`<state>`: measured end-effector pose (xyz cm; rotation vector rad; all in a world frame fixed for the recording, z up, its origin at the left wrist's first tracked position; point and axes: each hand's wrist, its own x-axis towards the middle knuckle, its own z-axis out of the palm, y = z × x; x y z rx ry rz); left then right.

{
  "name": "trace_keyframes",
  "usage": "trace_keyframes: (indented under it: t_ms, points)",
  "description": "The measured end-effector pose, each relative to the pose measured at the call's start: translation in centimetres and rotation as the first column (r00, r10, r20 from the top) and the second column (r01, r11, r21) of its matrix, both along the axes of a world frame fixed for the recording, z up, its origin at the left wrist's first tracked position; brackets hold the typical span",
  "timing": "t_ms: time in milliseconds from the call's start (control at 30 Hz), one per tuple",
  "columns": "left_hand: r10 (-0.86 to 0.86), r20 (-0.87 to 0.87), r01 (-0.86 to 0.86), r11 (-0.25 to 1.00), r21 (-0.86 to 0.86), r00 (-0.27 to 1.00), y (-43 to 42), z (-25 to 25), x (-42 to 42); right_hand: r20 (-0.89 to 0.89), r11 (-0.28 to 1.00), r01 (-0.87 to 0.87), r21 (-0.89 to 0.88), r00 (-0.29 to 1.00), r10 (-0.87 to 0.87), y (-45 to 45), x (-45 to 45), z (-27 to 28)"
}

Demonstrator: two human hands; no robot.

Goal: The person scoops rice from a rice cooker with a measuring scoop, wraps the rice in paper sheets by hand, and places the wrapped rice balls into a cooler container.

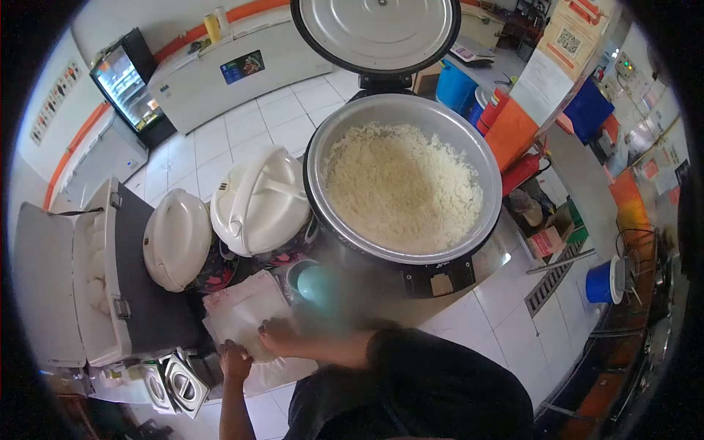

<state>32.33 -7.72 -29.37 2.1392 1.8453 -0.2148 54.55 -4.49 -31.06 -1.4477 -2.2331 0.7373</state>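
Whitish sheets (pixel 246 302) lie before me, near the open rice cooker (pixel 411 257); my left hand (pixel 236 360) and right hand (pixel 279 338) bend close together over them, both curled, whether pinching I cannot tell

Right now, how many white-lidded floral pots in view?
2. The larger-looking pot is just left of the open rice cooker; the second pot stands between it and the open cooler box. Others could be hidden.

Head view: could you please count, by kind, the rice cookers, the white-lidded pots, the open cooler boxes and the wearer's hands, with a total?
Rice cooker: 1
White-lidded pots: 2
Open cooler box: 1
Wearer's hands: 2
Total: 6
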Motion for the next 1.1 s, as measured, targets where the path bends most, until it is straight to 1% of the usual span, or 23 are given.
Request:
trace_keyframes:
  t_ms: [33,67,167,200,267,367,400,433,467,500,533,567,600,633,700,767,800,867,933,967,1000,1067,1100]
  points:
    - [0.036,0.091,-0.040,0.999,0.033,0.995,0.8,2.6,1.8,-0.038,0.999,-0.030,0.045,0.999,0.031,-0.1,0.3,0.4]
    - [0.099,0.125,-0.088,0.992,-0.091,0.987,1.7,3.0,2.1,-0.069,0.994,-0.057,0.097,0.996,0.064,-0.2,0.3,0.1]
    - [-0.378,0.131,0.343,0.911,0.229,0.916,2.2,-2.7,-1.0,-0.117,0.949,-0.140,0.281,0.977,0.178,0.0,-0.9,-3.4]
    - [-0.226,0.313,0.217,0.974,0.062,0.923,2.7,-1.3,-0.9,-0.188,0.959,-0.238,-0.151,0.960,0.208,0.4,0.5,1.4]
    - [0.184,0.545,0.021,0.937,-0.349,0.818,1.5,7.0,1.6,-0.362,0.932,-0.308,-0.192,0.905,0.224,1.6,1.4,3.9]
    - [0.187,0.751,0.041,0.961,-0.274,0.634,-0.2,14.1,0.3,-0.614,0.850,-0.472,-0.235,0.750,0.247,2.2,-0.3,6.3]
    - [0.340,0.930,0.060,0.935,-0.351,0.137,-1.3,14.8,-0.8,-0.694,0.799,-0.552,-0.238,0.672,0.257,2.0,-0.5,9.5]
    - [0.213,0.959,0.054,0.973,-0.226,0.187,-1.7,17.4,-1.6,-0.770,0.735,-0.635,-0.237,0.584,0.256,1.7,-0.9,13.1]
    - [0.260,0.965,0.074,0.962,-0.263,0.046,-2.3,19.7,-2.1,-0.654,0.708,-0.636,-0.306,0.681,0.329,2.0,-1.5,17.9]
    - [0.032,0.988,0.108,0.993,-0.049,0.152,-2.4,20.6,-3.8,-0.525,0.680,-0.636,-0.366,0.744,0.413,2.2,-2.6,20.9]
    - [-0.279,0.905,0.138,0.959,0.246,0.323,-2.1,22.8,-4.5,-0.599,0.633,-0.737,-0.236,0.623,0.503,1.9,-4.3,20.3]
    - [-0.418,0.851,0.128,0.908,0.398,0.317,-1.4,25.6,-4.6,-0.649,0.581,-0.801,-0.142,0.518,0.557,1.7,-6.0,21.1]
    - [-0.481,0.767,0.282,0.875,0.393,0.425,-1.5,27.7,-6.4,-0.690,0.519,-0.854,-0.047,0.403,0.601,1.5,-7.7,22.0]
    - [-0.635,0.668,0.357,0.772,0.526,0.389,-1.1,29.2,-7.2,-0.739,0.465,-0.884,-0.034,0.336,0.584,1.3,-9.1,22.4]
    - [-0.673,0.707,0.449,0.712,0.540,0.216,-1.4,32.0,-8.2,-0.824,0.348,-0.937,-0.006,0.201,0.529,1.2,-11.8,23.3]
    - [-0.847,0.528,0.248,0.499,0.831,-0.067,-0.6,30.6,-9.5,-0.976,0.131,-0.968,-0.216,0.211,-0.052,0.4,-13.8,25.2]
    - [-0.896,0.442,0.171,0.441,0.881,0.032,-0.4,30.8,-10.8,-0.914,0.027,-0.970,-0.243,0.220,-0.340,-0.2,-14.9,25.7]
    - [-0.927,0.280,0.037,0.298,0.954,0.248,-0.1,31.8,-13.1,-0.889,0.025,-0.964,-0.265,0.234,-0.393,-0.4,-17.6,23.2]
    - [-0.917,0.140,0.147,0.207,0.967,0.373,0.1,32.8,-16.3,-0.976,0.319,-0.923,-0.215,0.212,-0.045,0.7,-20.2,25.3]
    - [-0.902,0.066,0.205,0.168,0.964,0.427,0.3,33.1,-17.9,-0.962,0.460,-0.872,-0.167,0.247,0.118,1.2,-21.5,26.4]
    - [-0.868,0.043,0.253,0.192,0.948,0.495,0.7,33.4,-19.2,-0.856,0.626,-0.776,-0.072,0.370,0.360,2.3,-21.5,28.6]
    - [-0.798,0.019,0.238,0.203,0.950,0.603,1.2,32.8,-21.6,-0.790,0.740,-0.656,-0.147,0.527,0.311,2.9,-22.4,32.9]
    - [-0.773,0.016,0.233,0.211,0.949,0.634,1.9,33.0,-22.7,-0.859,0.665,-0.717,-0.210,0.460,0.225,3.7,-22.9,33.7]
